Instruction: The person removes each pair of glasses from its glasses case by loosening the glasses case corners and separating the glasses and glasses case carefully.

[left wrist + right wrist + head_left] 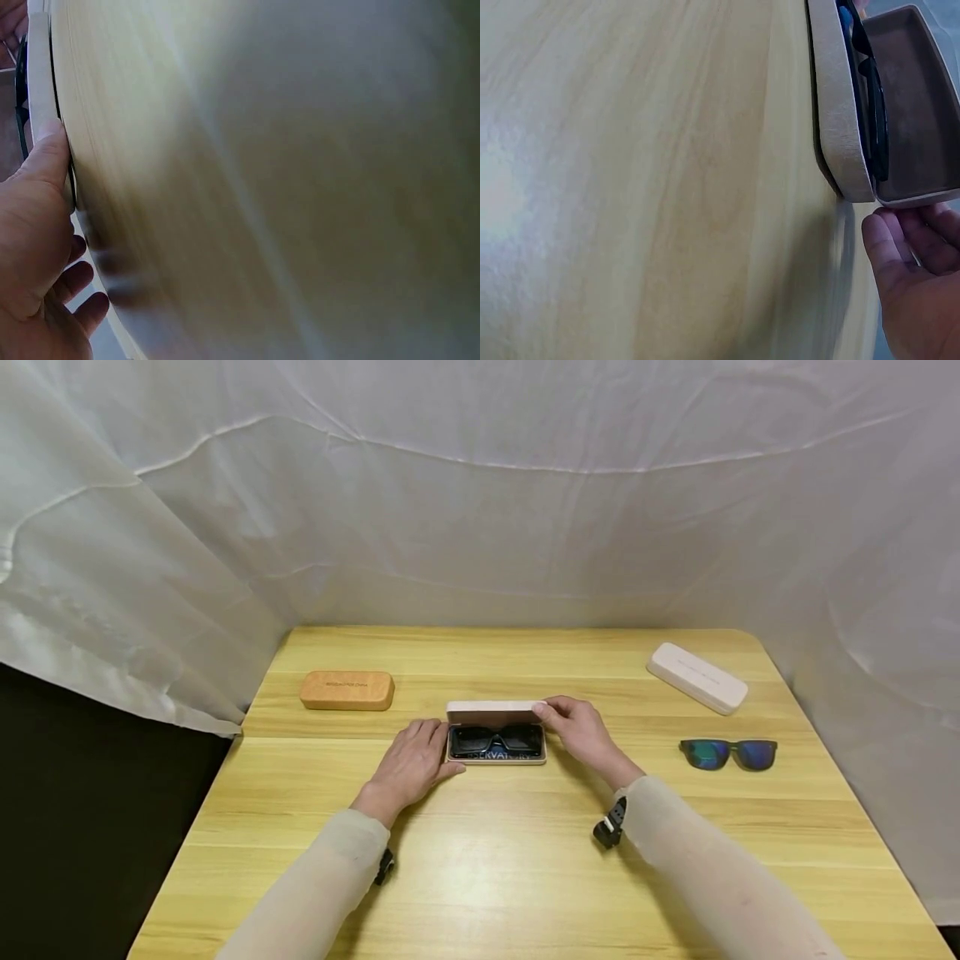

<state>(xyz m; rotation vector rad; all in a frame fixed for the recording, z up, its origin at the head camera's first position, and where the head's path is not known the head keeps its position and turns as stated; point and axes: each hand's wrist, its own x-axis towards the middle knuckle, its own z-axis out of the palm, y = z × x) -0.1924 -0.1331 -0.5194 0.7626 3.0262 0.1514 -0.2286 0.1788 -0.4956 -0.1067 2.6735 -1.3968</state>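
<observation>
At frame centre, my left hand (408, 762) grips the eyeglass case (496, 762) while my right hand's (583, 735) fingers pinch its lid (491, 707); I should brace the case squarely.

Glossy cased sunglasses (516, 739), wood-grain tabletop (491, 852), cloth curtain (487, 527)

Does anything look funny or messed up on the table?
Nothing looks spilled or broken. The closed white glasses case lies slanted, unlike the straighter orange-brown case. The blue-lensed sunglasses lie loose on the table, while black sunglasses sit inside the open glasses case.
</observation>
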